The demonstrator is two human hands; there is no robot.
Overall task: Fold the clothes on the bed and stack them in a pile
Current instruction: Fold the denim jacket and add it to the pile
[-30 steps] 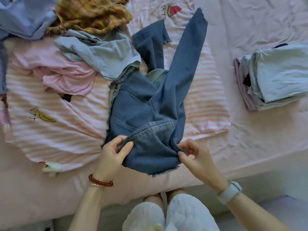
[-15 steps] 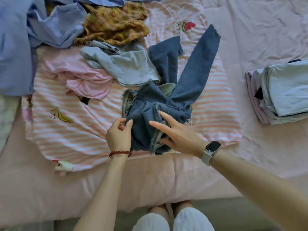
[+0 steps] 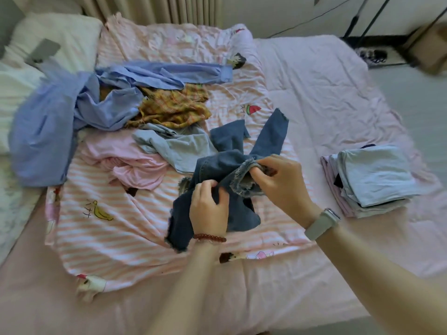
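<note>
At frame centre, the crumpled dark blue denim jeans trail legs toward the upper right. The left hand and right hand each grip its frayed near edges, fingers curled tight.

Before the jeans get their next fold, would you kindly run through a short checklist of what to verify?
1. Left hand grips the jeans: ok.
2. Right hand pinches the frayed edge: ok.
3. Jeans lie flat: not ok, bunched, legs splayed apart.
4. Jeans are free of other clothes: not ok, the light blue garment touches them.
5. Folded pile on the right is ready to take them: ok.
6. Which part the frayed edge belongs to: cannot tell.
</note>
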